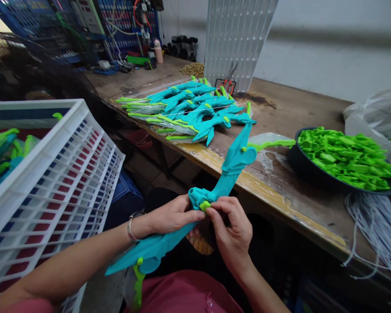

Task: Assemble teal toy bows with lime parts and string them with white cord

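A long teal plastic toy bow (230, 167) with green tips runs from my lap up across the bench edge. My left hand (171, 215) is wrapped around its middle grip. My right hand (231, 230) pinches a small green plastic piece (204, 205) against that grip, thumb and fingers pressed together on it. One green tip (137, 282) hangs low by my knee. The other green tip (273, 143) lies over clear plastic bags on the bench.
A pile of finished teal and green bows (189, 111) lies on the wooden bench (313, 217). A dark bowl (299, 167) holds several green parts (345, 158). White strings (374, 230) hang at right. A white crate (52, 182) stands at left.
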`<move>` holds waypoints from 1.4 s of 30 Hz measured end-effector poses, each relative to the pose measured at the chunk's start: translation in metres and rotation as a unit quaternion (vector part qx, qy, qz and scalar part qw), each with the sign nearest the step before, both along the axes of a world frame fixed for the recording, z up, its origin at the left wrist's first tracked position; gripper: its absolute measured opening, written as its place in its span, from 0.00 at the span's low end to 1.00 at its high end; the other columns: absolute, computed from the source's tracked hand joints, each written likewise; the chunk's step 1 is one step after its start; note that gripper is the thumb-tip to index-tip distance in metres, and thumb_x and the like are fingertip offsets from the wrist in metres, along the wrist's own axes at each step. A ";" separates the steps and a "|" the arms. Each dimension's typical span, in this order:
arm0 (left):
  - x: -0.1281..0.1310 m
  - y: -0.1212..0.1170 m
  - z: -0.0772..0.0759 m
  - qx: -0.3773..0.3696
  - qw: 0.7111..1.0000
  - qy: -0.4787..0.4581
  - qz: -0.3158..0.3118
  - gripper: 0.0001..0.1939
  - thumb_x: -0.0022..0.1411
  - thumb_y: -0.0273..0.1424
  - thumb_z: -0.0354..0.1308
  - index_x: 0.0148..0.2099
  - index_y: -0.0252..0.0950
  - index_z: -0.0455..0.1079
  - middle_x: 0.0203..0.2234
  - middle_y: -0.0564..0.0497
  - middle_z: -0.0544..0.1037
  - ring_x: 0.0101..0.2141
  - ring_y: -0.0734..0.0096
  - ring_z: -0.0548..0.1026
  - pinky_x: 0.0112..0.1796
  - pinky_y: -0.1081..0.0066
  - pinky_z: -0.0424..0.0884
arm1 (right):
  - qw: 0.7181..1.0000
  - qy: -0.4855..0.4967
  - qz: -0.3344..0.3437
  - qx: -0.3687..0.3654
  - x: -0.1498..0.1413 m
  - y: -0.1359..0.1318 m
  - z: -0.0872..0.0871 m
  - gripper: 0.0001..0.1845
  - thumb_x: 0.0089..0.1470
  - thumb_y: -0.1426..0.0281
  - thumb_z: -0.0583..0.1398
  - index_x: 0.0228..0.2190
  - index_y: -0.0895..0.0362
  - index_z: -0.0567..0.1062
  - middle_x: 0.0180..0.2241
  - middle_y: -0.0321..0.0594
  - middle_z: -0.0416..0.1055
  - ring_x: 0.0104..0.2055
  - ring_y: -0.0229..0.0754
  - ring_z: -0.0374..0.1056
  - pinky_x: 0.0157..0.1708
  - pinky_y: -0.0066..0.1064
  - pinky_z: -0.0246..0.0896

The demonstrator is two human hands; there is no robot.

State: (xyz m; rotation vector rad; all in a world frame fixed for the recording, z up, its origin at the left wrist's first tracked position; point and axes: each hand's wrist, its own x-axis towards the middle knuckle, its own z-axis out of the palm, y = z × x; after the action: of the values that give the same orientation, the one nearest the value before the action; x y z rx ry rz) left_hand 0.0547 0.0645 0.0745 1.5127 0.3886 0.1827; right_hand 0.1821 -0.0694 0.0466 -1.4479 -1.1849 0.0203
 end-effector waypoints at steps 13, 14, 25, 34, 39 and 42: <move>-0.004 -0.007 0.004 -0.002 1.000 -0.016 -0.015 0.19 0.68 0.48 0.59 0.42 0.35 0.74 0.33 0.48 0.78 0.37 0.64 0.76 0.40 0.68 0.74 | 0.996 -0.007 0.085 -0.032 0.007 -0.003 0.023 0.05 0.64 0.77 0.63 0.36 0.56 0.76 0.35 0.36 0.68 0.36 0.35 0.68 0.35 0.26 0.65; -0.004 -0.008 0.006 -0.008 1.000 -0.012 -0.018 0.19 0.68 0.48 0.59 0.42 0.35 0.73 0.32 0.49 0.77 0.36 0.65 0.76 0.38 0.69 0.74 | 0.995 -0.006 0.093 -0.032 0.007 -0.004 0.023 0.05 0.64 0.77 0.62 0.37 0.56 0.76 0.36 0.36 0.68 0.36 0.35 0.68 0.35 0.25 0.65; -0.011 -0.013 0.018 -0.113 0.991 0.069 -0.025 0.23 0.63 0.52 0.63 0.43 0.35 0.70 0.29 0.53 0.75 0.27 0.74 0.73 0.28 0.74 0.71 | 0.991 0.033 0.112 -0.062 0.002 -0.014 0.027 0.06 0.66 0.78 0.60 0.36 0.56 0.76 0.35 0.35 0.69 0.35 0.35 0.68 0.36 0.26 0.64; -0.008 -0.007 0.011 -0.151 0.983 0.100 -0.037 0.28 0.62 0.57 0.61 0.41 0.34 0.71 0.24 0.51 0.76 0.24 0.71 0.75 0.26 0.74 0.73 | 0.986 0.036 0.135 -0.092 0.007 -0.011 0.032 0.06 0.67 0.76 0.60 0.39 0.55 0.76 0.36 0.36 0.69 0.36 0.35 0.69 0.37 0.27 0.65; -0.009 -0.004 0.004 -0.188 0.977 0.095 -0.042 0.28 0.62 0.57 0.61 0.39 0.33 0.72 0.23 0.50 0.77 0.23 0.72 0.75 0.26 0.74 0.73 | 0.985 -0.051 0.121 -0.109 0.008 -0.011 0.027 0.08 0.63 0.74 0.64 0.45 0.57 0.75 0.40 0.40 0.70 0.38 0.40 0.69 0.37 0.30 0.67; -0.011 0.000 -0.002 -0.194 0.973 0.113 -0.061 0.32 0.63 0.60 0.56 0.37 0.32 0.73 0.21 0.47 0.77 0.22 0.71 0.75 0.25 0.74 0.73 | 0.983 -0.075 0.124 -0.111 0.010 -0.010 0.025 0.07 0.64 0.76 0.62 0.44 0.57 0.75 0.40 0.40 0.70 0.39 0.40 0.69 0.38 0.31 0.67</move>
State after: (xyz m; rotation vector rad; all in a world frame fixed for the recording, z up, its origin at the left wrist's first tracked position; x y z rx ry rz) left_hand 0.0438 0.0640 0.0729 1.1676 0.4799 -0.1587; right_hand 0.1923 -0.0790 0.0720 -1.5049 -1.5210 0.2242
